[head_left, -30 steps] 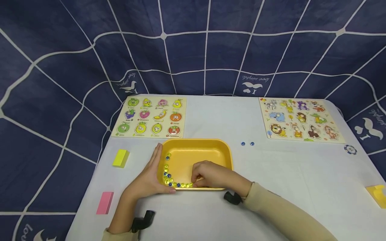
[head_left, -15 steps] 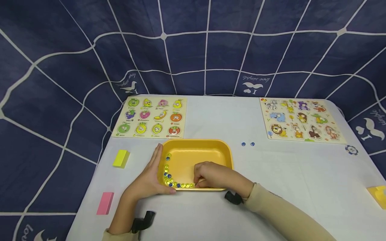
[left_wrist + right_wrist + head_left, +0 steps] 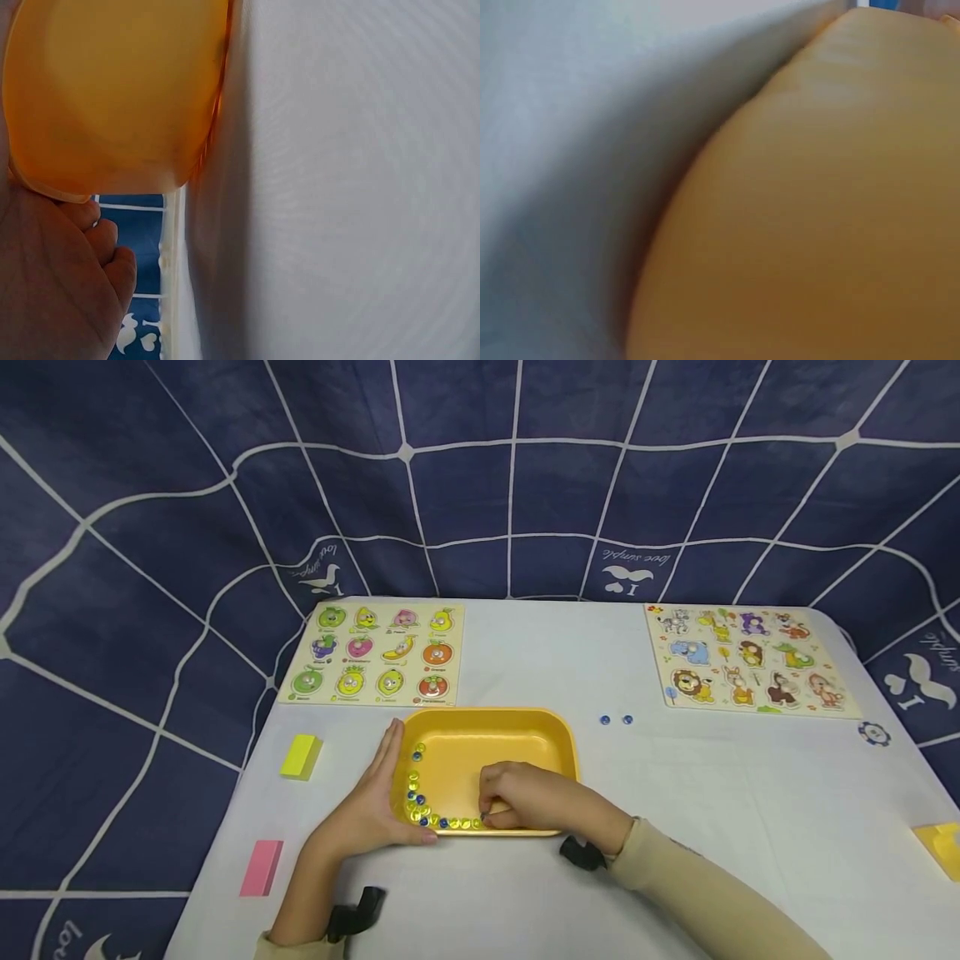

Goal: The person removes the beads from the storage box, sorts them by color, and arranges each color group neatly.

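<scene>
A yellow tray (image 3: pixel 491 739) stands before me. Along its left wall and front edge runs a line of small yellow and blue glass beads (image 3: pixel 455 823). My left hand (image 3: pixel 363 810) braces the tray's front left corner, its straight fingers along the left side and thumb along the front rim. In the left wrist view that hand (image 3: pixel 64 277) lies against the outer wall. My right hand (image 3: pixel 528 795) reaches inside near the front edge, thumb and forefinger pinching a small blue glass bead (image 3: pixel 483 817), mostly hidden, at the right end of the line. The right wrist view shows only the tray wall (image 3: pixel 802 210) and cloth.
Two blue glass beads (image 3: pixel 617 719) lie right of the tray. Behind are a fruit puzzle board (image 3: pixel 375 652) and an animal puzzle board (image 3: pixel 750 660). A yellow block (image 3: pixel 302 756) and a pink block (image 3: pixel 261 867) sit left; a poker chip (image 3: pixel 874 733) and yellow piece (image 3: pixel 937 850) lie right.
My right hand shifts slightly right along the tray's front edge, then slightly back left, and a bit of blue now shows at its fingertips. The left hand stays in place.
</scene>
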`<move>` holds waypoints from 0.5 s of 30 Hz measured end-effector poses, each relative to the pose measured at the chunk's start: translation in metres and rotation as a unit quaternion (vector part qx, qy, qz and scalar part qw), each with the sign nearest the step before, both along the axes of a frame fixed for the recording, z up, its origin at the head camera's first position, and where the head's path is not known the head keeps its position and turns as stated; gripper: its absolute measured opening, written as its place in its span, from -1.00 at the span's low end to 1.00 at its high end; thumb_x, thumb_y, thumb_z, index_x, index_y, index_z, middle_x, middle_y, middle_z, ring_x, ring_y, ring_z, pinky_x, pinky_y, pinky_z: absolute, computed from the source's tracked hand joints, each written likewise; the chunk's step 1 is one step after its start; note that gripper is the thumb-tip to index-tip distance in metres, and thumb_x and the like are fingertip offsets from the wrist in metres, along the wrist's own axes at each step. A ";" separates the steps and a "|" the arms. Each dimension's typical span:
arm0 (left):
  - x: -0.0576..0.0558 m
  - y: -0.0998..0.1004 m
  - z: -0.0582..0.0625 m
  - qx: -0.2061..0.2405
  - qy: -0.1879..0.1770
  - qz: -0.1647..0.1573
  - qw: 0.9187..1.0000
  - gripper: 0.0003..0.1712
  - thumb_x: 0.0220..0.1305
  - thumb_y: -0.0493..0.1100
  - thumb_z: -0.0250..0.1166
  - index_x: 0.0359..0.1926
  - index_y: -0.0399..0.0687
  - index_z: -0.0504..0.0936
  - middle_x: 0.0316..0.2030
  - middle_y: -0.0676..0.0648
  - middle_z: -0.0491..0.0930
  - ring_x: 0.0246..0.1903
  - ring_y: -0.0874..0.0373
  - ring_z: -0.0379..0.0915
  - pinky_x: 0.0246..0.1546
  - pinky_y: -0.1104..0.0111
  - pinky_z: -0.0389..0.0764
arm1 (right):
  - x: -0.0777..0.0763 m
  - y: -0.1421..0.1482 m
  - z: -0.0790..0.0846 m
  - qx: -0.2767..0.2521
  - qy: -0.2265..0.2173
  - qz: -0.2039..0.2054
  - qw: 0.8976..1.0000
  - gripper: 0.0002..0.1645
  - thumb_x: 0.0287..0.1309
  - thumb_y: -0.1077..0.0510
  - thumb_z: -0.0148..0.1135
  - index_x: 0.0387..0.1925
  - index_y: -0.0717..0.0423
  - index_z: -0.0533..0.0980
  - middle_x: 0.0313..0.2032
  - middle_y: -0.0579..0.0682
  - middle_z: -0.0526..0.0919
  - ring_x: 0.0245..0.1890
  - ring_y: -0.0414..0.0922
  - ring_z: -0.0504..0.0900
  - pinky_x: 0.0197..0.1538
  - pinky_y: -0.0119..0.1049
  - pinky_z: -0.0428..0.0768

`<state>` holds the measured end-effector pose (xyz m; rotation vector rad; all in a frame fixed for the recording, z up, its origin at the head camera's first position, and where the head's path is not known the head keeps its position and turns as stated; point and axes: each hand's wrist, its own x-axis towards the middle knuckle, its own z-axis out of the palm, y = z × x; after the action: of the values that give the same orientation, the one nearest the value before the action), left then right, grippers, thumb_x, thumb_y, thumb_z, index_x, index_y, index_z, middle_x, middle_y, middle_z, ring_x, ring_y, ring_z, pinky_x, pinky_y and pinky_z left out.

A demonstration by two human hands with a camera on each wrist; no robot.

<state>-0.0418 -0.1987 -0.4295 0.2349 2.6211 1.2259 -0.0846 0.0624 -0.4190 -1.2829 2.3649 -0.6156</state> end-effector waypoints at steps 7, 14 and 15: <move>0.000 0.000 0.000 -0.004 0.000 0.002 1.000 0.72 -0.59 0.29 0.63 0.42 0.47 -0.49 0.50 0.09 -0.46 0.49 0.07 -0.50 0.39 -0.15 -0.07 | -0.005 0.013 0.014 -0.098 0.002 -0.051 0.994 -0.93 0.16 0.00 0.26 -0.34 -0.15 0.61 -0.26 -0.34 0.52 -0.22 -0.31 0.52 -0.03 -0.49 0.52; 0.000 0.000 -0.001 -0.006 0.002 0.003 1.000 0.73 -0.61 0.30 0.63 0.42 0.48 -0.49 0.50 0.09 -0.46 0.49 0.06 -0.49 0.38 -0.16 -0.07 | -0.011 0.036 0.034 -0.219 0.065 -0.098 0.969 -0.89 0.10 0.06 0.32 -0.28 -0.14 0.61 -0.20 -0.31 0.53 -0.11 -0.30 0.50 0.02 -0.39 0.55; 0.000 0.000 -0.001 -0.006 0.003 0.002 1.000 0.72 -0.61 0.30 0.63 0.42 0.47 -0.49 0.50 0.09 -0.46 0.49 0.06 -0.49 0.38 -0.17 -0.07 | -0.012 0.039 0.037 -0.227 0.071 -0.106 0.965 -0.89 0.09 0.06 0.33 -0.28 -0.15 0.61 -0.19 -0.30 0.53 -0.10 -0.31 0.49 0.03 -0.38 0.55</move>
<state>-0.0420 -0.1985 -0.4310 0.2313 2.6354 1.2130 -0.0962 0.1013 -0.3821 -1.2916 2.5966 -1.2278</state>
